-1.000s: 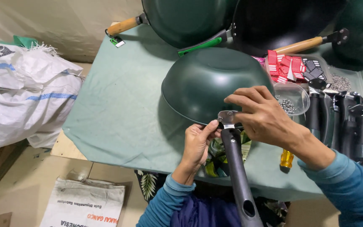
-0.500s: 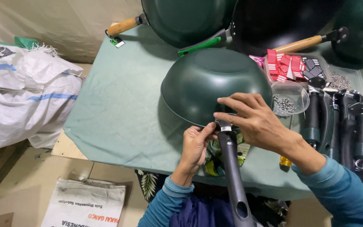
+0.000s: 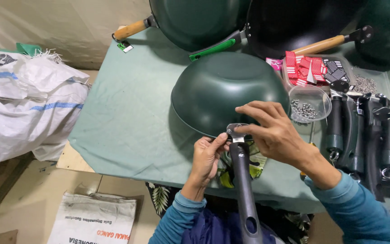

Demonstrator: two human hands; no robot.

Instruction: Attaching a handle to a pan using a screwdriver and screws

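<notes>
I note the left hand (image 3: 206,156) pinching the metal bracket (image 3: 235,133) of a black handle (image 3: 244,190) at frame centre; the right hand (image 3: 274,133) grips it from above, against the overturned green wok (image 3: 222,90). A clear bowl of screws (image 3: 310,104) sits right.

Soft even overhead light, mild sheen on green pan (image 3: 224,88), sharp focus, slight wide-angle bend at edges.

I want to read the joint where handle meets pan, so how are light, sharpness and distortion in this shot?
Head view: soft, even light, a faint sheen on the green pan without harsh glare; the metal bracket between left hand and right hand is sharp; the black handle looks stretched toward the bottom edge by the wide lens.
</notes>
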